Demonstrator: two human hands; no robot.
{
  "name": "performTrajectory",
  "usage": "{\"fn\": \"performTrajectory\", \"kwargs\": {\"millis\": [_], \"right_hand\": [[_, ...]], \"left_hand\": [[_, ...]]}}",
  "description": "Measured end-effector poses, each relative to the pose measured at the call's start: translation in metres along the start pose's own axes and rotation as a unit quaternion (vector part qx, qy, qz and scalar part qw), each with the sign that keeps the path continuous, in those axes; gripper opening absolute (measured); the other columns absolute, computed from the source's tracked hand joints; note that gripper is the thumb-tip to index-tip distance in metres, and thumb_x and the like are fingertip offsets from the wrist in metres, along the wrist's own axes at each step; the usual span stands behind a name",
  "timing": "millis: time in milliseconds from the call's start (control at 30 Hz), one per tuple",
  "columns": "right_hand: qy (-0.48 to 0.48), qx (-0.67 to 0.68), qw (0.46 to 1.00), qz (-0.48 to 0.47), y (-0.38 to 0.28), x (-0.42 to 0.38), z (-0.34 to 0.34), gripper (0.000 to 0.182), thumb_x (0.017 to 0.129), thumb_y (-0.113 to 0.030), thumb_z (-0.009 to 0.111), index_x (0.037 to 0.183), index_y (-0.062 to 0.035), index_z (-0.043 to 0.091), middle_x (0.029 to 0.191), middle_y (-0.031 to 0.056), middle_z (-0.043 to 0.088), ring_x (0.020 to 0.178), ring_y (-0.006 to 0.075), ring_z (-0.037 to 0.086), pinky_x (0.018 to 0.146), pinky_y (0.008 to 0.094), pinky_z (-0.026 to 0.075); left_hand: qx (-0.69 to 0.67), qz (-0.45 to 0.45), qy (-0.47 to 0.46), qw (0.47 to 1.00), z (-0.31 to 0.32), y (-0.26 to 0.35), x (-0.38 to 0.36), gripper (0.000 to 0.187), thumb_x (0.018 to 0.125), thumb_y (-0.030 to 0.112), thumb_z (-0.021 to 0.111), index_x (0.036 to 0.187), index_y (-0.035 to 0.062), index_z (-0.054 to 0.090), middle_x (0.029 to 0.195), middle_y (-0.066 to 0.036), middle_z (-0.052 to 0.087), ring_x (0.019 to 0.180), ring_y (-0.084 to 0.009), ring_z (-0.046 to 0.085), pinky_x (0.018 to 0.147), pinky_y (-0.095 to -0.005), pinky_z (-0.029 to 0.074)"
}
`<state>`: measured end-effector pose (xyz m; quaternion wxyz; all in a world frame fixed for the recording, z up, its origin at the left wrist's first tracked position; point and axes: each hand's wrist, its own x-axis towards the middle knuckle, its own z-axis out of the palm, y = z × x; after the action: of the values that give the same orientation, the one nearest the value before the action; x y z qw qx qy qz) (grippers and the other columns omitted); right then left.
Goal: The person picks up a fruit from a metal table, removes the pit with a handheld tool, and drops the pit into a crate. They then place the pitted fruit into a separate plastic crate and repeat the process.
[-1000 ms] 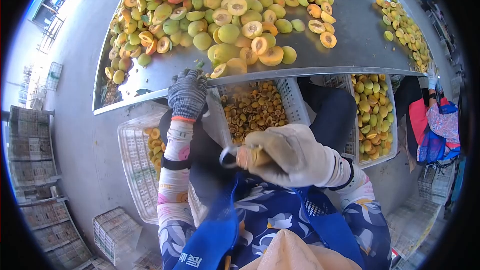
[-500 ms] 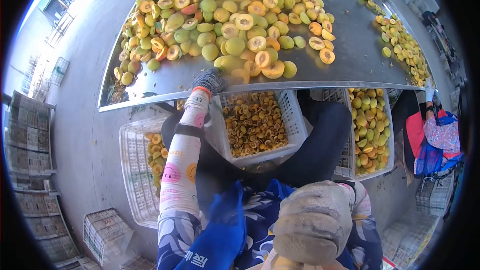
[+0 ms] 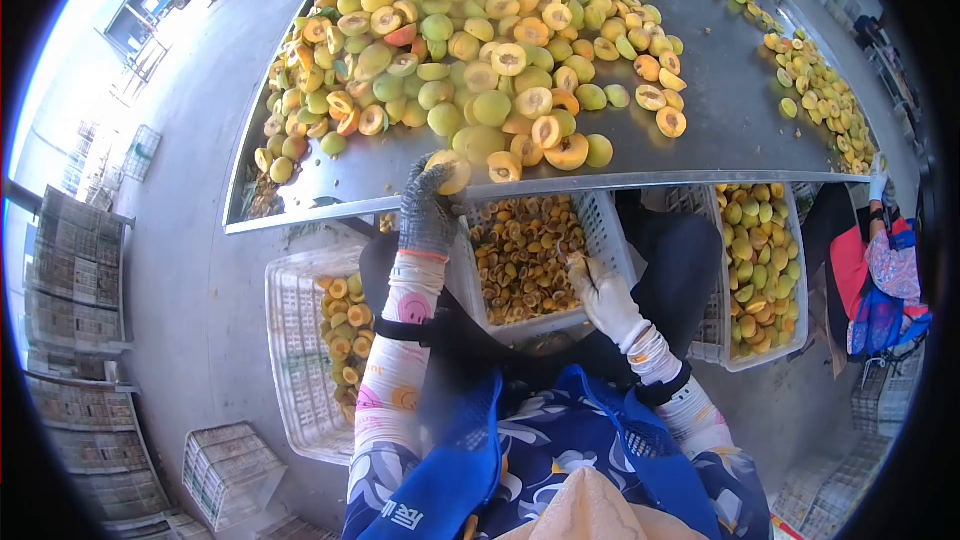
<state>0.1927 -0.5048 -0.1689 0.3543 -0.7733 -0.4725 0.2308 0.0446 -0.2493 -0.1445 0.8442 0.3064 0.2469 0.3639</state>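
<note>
At the near edge of the metal table [image 3: 700, 145], my left hand [image 3: 430, 210], in a dark grey glove, is closed on a halved yellow fruit [image 3: 452, 172]. A large heap of green and yellow fruit halves [image 3: 490, 65] lies just beyond it. My right hand [image 3: 605, 300], in a pale glove, is over the near right side of a white crate [image 3: 610, 240] between my legs. Its fingers are pinched together at a small thing too small to name. Many small brown-yellow pieces [image 3: 525, 260] fill that crate.
A white crate with fruit [image 3: 300, 340] stands left of my legs, another crate of fruit [image 3: 795, 335] to the right. Farther right, a co-worker [image 3: 880, 270] has a gloved hand at the table edge. Stacked crates [image 3: 75, 290] and a single crate [image 3: 228, 470] are at the left.
My right hand has moved from close below the camera forward to the middle crate. My left hand has risen at the table edge and now holds a fruit half. The view has shifted slightly.
</note>
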Motion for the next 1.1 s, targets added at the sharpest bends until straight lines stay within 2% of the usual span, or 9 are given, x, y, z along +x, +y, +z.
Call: {"fn": "performTrajectory", "kwargs": {"millis": [67,167,200,233,367,500,733,833,1100], "right_hand": [[-0.019,0.174,0.984,0.039,-0.031,0.008,0.000,0.023,0.094,-0.023,0.052,0.086,-0.0012,0.053,0.069,0.0216,0.060,0.066,0.0402,0.059,0.055,0.0448,0.042],[-0.014,0.092,0.991,-0.100,-0.075,0.012,-0.005,0.023,0.094,-0.023,0.051,0.087,-0.0016,0.052,0.066,0.0210,0.059,0.063,0.0400,0.059,0.053,0.0466,0.043],[-0.006,0.074,0.992,-0.101,-0.076,0.017,-0.001,0.023,0.094,-0.024,0.051,0.087,-0.0017,0.052,0.065,0.0209,0.059,0.062,0.0399,0.059,0.053,0.0471,0.043],[0.001,0.056,0.993,-0.101,-0.075,0.020,0.003,0.023,0.094,-0.024,0.050,0.087,-0.0019,0.051,0.063,0.0207,0.058,0.061,0.0398,0.059,0.052,0.0476,0.043],[0.061,0.008,0.988,-0.144,-0.082,0.018,0.011,0.024,0.094,-0.025,0.049,0.089,-0.0020,0.049,0.060,0.0208,0.057,0.058,0.0397,0.059,0.051,0.0495,0.044],[0.054,-0.019,0.990,-0.127,-0.082,0.021,0.019,0.026,0.094,-0.027,0.049,0.087,-0.0019,0.047,0.059,0.0214,0.057,0.057,0.0400,0.059,0.050,0.0499,0.044],[0.032,0.006,0.994,-0.106,-0.082,0.017,0.028,0.027,0.095,-0.027,0.048,0.086,-0.0017,0.047,0.060,0.0220,0.058,0.059,0.0414,0.059,0.051,0.0509,0.044],[0.034,0.057,0.992,-0.106,-0.082,0.017,0.036,0.026,0.095,-0.026,0.048,0.087,-0.0015,0.047,0.060,0.0224,0.057,0.059,0.0418,0.059,0.051,0.0509,0.044],[0.076,0.001,0.989,-0.123,-0.079,0.022,0.047,0.023,0.093,-0.023,0.050,0.090,-0.0004,0.048,0.059,0.0223,0.055,0.057,0.0430,0.055,0.049,0.0512,0.040]], "left_hand": [[-0.124,-0.074,-0.040,0.989,0.002,-0.013,-0.017,0.032,0.086,0.032,0.057,0.106,0.0073,0.054,0.092,-0.008,0.062,0.076,-0.0209,0.062,0.054,-0.0304,0.051],[-0.115,-0.048,0.049,0.991,0.049,-0.031,-0.052,0.047,0.090,0.046,0.050,0.113,0.0050,0.052,0.101,-0.011,0.060,0.090,-0.0222,0.061,0.072,-0.0312,0.054],[0.249,0.191,0.053,0.948,0.036,-0.048,-0.053,0.044,0.092,0.040,0.052,0.115,0.0032,0.051,0.104,-0.012,0.059,0.092,-0.0217,0.060,0.077,-0.0311,0.052],[0.566,0.393,0.044,0.723,0.022,-0.062,-0.054,0.041,0.093,0.034,0.054,0.117,0.0013,0.050,0.107,-0.012,0.058,0.095,-0.0212,0.059,0.083,-0.0311,0.051],[0.427,0.301,0.027,0.852,0.043,-0.055,-0.071,0.030,0.090,0.006,0.055,0.119,-0.0016,0.047,0.112,-0.014,0.055,0.099,-0.0197,0.057,0.088,-0.0314,0.048],[0.554,0.377,0.037,0.742,0.033,-0.059,-0.076,0.030,0.089,0.000,0.054,0.118,-0.0018,0.048,0.109,-0.015,0.056,0.097,-0.0213,0.058,0.085,-0.0317,0.049],[0.578,0.361,0.028,0.731,0.033,-0.047,-0.079,0.035,0.085,0.003,0.057,0.118,-0.0023,0.049,0.100,-0.018,0.059,0.092,-0.0272,0.061,0.079,-0.0341,0.050],[0.645,0.493,0.079,0.578,0.019,-0.062,-0.071,0.037,0.085,0.006,0.058,0.120,-0.0020,0.049,0.102,-0.018,0.061,0.089,-0.0277,0.062,0.078,-0.0344,0.051],[0.629,0.417,0.155,0.637,0.028,-0.069,-0.064,0.022,0.091,0.002,0.046,0.110,-0.0048,0.056,0.097,-0.017,0.064,0.084,-0.0283,0.064,0.075,-0.0334,0.052]]}}
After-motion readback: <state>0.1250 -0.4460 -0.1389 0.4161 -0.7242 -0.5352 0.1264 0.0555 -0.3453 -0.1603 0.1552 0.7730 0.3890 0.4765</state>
